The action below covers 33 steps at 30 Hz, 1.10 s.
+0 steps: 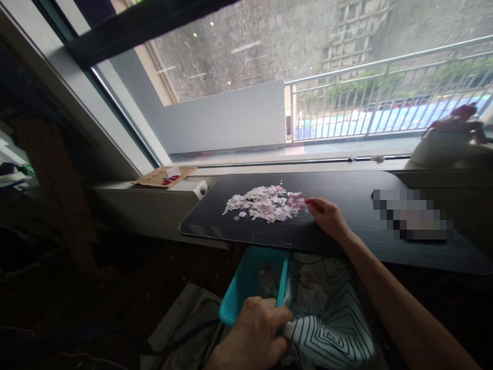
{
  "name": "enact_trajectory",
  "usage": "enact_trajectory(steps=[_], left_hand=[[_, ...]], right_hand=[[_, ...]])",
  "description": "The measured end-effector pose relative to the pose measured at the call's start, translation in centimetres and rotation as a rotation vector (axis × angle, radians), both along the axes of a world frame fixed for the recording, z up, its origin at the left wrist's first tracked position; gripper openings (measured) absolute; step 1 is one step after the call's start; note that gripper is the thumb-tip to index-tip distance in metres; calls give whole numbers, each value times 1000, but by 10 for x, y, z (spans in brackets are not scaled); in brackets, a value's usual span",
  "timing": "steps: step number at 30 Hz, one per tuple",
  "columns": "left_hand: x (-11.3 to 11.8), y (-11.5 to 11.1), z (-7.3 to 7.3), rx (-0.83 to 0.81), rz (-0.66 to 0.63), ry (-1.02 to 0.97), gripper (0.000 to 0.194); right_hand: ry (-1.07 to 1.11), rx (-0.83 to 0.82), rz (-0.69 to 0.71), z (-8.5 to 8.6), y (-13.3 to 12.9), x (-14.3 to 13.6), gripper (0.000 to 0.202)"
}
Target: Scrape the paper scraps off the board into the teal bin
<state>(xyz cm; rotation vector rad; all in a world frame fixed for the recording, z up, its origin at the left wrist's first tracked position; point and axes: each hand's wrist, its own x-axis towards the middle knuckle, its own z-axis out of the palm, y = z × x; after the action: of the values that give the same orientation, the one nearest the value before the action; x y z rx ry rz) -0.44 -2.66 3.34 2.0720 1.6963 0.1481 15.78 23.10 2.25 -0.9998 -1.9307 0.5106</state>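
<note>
My right hand (327, 217) is closed on a thin pink see-through piece (297, 201), whose exact kind I cannot make out. That piece touches the right edge of a heap of torn paper scraps (262, 203) on the dark tabletop (342, 190). Lower down, my left hand (258, 329) is closed over the near rim of a teal plastic bin (235, 303). The bin stands just below the table's front edge, with some scraps dimly visible inside. A black-and-white patterned cloth (331, 334) lies against my left fingers, with more scraps on it.
A blurred-out object (414, 216) lies on the table's right side. A brown envelope (159, 177) with red bits rests on the sill at the left, beside a white vented box (192, 187). Beyond the table is a window; a pale rounded item (439, 144) sits at its right.
</note>
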Motion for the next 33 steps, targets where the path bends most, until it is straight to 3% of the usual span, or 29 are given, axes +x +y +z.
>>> enact_trajectory(steps=[13,18,21,25,33], left_hand=[[-1,1,2,-17,8,-19,7],[-3,-1,-1,-24,0,-29,13],[-3,-1,-3,-16,-3,-35,17],[-3,0,-4,-20,-4,-34,16],[-3,-2,-6,-25,-2,-32,14]], right_hand=[[-92,66,-53,0,-11,0,30],[-69,74,-179,0,-13,1,28],[-66,71,-137,1,-15,1,27],[-54,71,20,3,-17,1,25],[-41,43,-86,3,-16,2,25]])
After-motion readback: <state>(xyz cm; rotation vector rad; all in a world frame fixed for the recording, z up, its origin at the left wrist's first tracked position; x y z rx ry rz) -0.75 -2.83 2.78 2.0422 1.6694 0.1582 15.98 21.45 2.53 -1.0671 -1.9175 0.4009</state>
